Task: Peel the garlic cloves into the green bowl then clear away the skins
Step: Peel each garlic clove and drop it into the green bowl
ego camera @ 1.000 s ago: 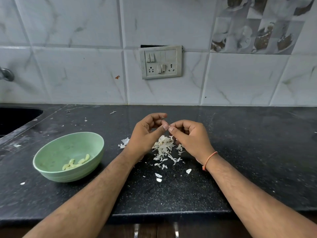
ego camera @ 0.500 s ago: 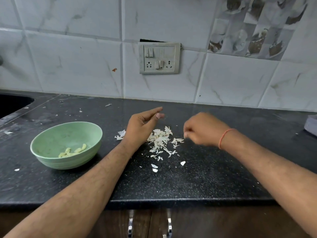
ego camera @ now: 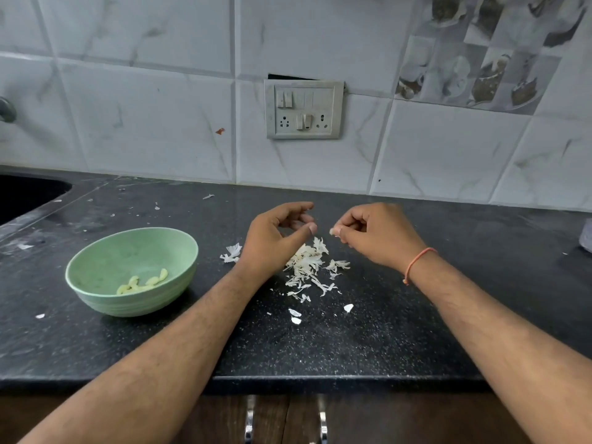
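Clove in your right hand, bowl away to the left

Your right hand (ego camera: 374, 235) pinches a garlic clove (ego camera: 334, 231) at its fingertips; your left hand (ego camera: 275, 238) is loosely curled and holds nothing, the nearer one to the green bowl (ego camera: 96, 274), which sits at 9 o'clock. The skins (ego camera: 307, 267) lie beneath both.

Dim, even, cool light; soft shadows; wide-angle bending at edges; slight blur on right fingertips
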